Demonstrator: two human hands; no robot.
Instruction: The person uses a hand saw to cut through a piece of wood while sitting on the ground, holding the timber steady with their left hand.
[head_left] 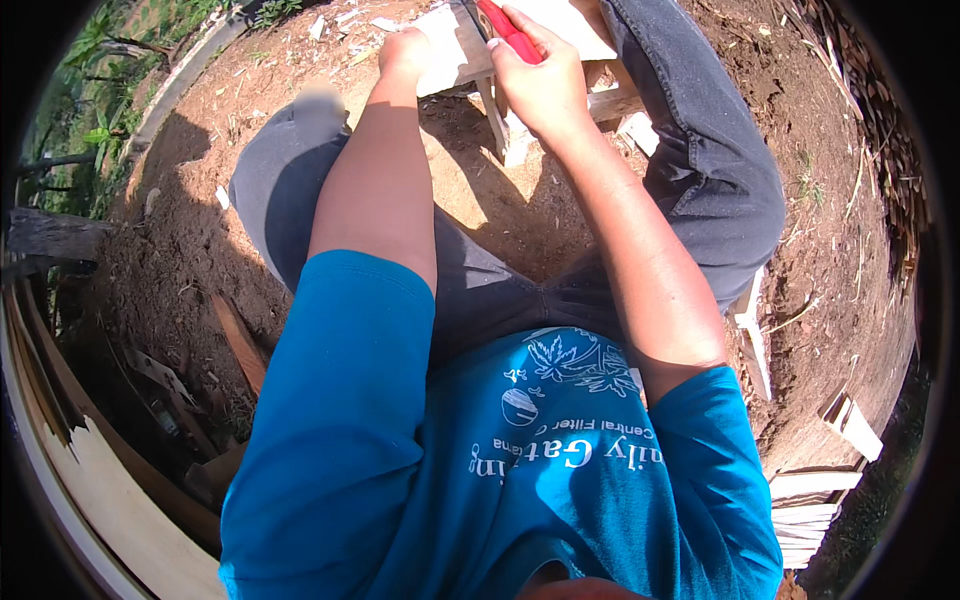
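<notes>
My right hand (545,88) is closed round the red handle of a hand tool (512,36) at the top middle of the view. The tool's working end runs out of the top edge, so its exact kind does not show. Under it lies a pale wooden board (452,48), brightly sunlit, on a low wooden stand (497,118). My left hand (403,54) is at the board's left side. Glare and the angle hide its fingers, so I cannot make out whether it grips the board or rests against it.
My bent legs in dark trousers (700,150) flank the stand. Wood chips lie scattered over the brown soil (190,210). Long boards (110,490) are at the lower left, a reddish wood piece (238,340) nearby. Stacked pale slats (805,525) sit at the lower right.
</notes>
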